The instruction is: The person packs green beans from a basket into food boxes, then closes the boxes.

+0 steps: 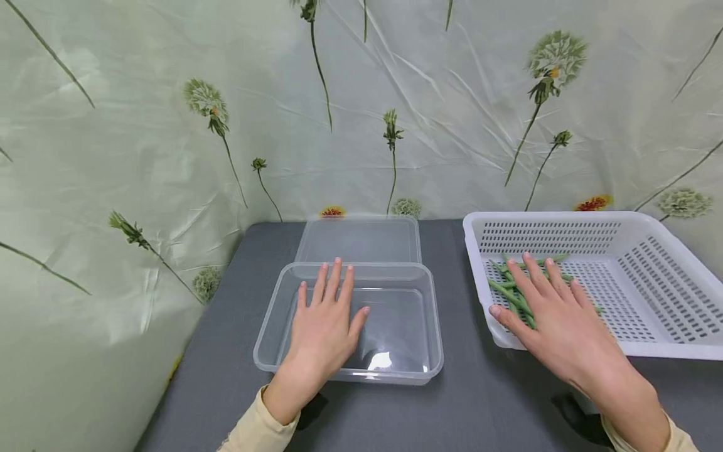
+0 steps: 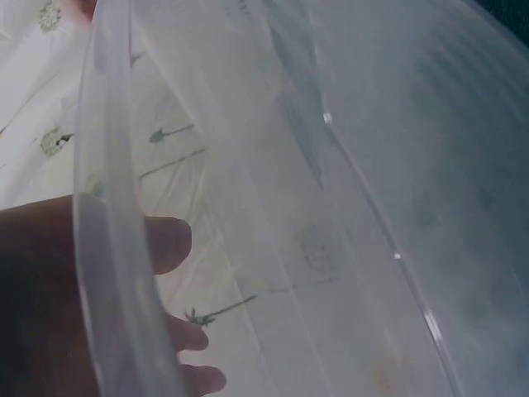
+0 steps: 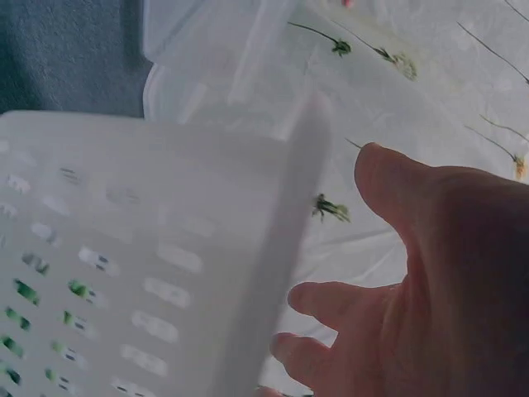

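Note:
My left hand is held flat over a clear plastic container, fingers straight and spread. Nothing is in its grasp, and the container's rim passes in front of it in the left wrist view. To the right, my right hand hovers with straight fingers over the near left part of a white perforated basket. Several green beans lie in that basket, partly hidden beneath the hand. In the right wrist view, the basket's slotted wall stands beside the right hand, with green showing through the slots.
A clear flat lid lies behind the container. Everything stands on a dark grey table. A pale cloth with dandelion prints hangs behind it and along the left side.

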The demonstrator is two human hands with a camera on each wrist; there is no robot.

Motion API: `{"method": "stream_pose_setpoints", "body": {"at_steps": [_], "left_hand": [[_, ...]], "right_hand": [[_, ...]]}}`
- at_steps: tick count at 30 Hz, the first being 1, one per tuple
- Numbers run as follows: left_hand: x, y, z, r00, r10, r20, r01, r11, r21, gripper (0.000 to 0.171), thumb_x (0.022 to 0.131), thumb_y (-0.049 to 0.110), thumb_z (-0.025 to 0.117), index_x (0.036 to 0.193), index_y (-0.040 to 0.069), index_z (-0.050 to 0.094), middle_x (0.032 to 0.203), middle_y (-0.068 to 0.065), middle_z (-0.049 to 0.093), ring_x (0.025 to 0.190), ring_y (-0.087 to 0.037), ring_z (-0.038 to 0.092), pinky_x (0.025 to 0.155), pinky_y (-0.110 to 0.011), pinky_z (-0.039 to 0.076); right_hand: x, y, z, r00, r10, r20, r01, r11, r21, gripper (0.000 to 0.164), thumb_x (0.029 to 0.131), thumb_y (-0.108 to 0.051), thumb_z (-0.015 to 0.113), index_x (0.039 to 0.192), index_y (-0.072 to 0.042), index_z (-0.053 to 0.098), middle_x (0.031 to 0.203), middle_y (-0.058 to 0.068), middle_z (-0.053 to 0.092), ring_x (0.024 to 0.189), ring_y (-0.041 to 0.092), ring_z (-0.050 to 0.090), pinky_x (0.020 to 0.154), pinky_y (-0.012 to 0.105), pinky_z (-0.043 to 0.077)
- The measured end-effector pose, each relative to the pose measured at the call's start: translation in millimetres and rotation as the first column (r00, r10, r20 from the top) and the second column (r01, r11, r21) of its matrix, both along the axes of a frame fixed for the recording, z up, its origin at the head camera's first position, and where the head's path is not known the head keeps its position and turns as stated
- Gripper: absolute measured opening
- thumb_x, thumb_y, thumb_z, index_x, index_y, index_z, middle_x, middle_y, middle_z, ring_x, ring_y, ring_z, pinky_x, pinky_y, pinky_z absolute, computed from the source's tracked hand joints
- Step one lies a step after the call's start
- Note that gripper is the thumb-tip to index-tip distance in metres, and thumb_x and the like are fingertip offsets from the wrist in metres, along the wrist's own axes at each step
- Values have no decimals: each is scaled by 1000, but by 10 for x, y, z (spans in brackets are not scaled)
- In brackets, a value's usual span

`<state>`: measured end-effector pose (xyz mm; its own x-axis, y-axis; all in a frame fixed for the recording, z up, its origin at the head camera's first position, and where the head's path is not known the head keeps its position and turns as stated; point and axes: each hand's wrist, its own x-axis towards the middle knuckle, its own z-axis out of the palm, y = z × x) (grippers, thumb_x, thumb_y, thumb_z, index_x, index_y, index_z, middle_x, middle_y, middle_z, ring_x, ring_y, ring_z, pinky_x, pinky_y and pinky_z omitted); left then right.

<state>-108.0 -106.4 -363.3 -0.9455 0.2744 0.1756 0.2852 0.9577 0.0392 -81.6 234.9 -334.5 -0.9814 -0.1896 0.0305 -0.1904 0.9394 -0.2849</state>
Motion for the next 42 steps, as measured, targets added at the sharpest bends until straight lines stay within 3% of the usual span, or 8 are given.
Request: {"method": "stream_pose_setpoints", "body": {"at_steps": [15, 20, 26, 32, 37, 42], "left_hand": [[-10, -91, 96, 1000, 19, -1, -19, 999, 42, 69, 102, 50, 44, 158, 16, 22, 164, -8, 12, 149, -30, 6, 115, -58, 14], [26, -152, 126, 1000, 29, -1, -29, 999, 45, 69, 101, 50, 45, 158, 16, 22, 163, -9, 12, 149, -32, 7, 114, -60, 13], [92, -356, 176, 998, 55, 19, -56, 997, 57, 71, 101, 49, 46, 158, 16, 20, 164, -10, 10, 149, -31, 2, 114, -60, 9], [126, -632, 216, 997, 73, 16, -74, 990, 117, 69, 102, 45, 49, 158, 15, 22, 163, -11, 12, 149, -31, 3, 113, -61, 13], [149, -854, 195, 999, 43, -25, -35, 964, 264, 63, 101, 34, 57, 154, 12, 32, 160, -15, 23, 148, -34, 14, 108, -65, 22], [72, -1026, 91, 998, 2, -61, 25, 902, 430, 59, 97, 18, 64, 149, 8, 40, 156, -18, 31, 143, -40, 26, 101, -64, 32]], "right_hand": [[3, -30, 13, 1000, -4, -31, 4, 1000, 15, 85, 98, -64, 41, 159, -15, 8, 164, 13, 1, 147, 40, -7, 111, 65, -6], [1, -16, 28, 999, -14, -50, 15, 1000, 18, 84, 98, -63, 41, 159, -14, 10, 163, 15, 1, 147, 39, -9, 112, 61, -11], [-3, 20, 37, 999, -19, -38, 20, 1000, 22, 84, 98, -64, 40, 159, -14, 10, 163, 16, 0, 146, 39, -11, 111, 62, -10], [-23, 84, 62, 998, -14, -59, 14, 1000, -7, 82, 99, -60, 42, 159, -11, 12, 163, 17, 2, 147, 39, -10, 112, 62, -9], [-45, 133, 80, 997, -6, -81, 3, 999, -38, 81, 100, -56, 44, 159, -10, 11, 163, 15, 1, 147, 37, -10, 113, 60, -9], [-59, 184, 77, 997, -19, -76, 12, 997, -81, 81, 100, -55, 45, 159, -10, 10, 164, 13, 0, 147, 34, -11, 113, 60, -8]]}}
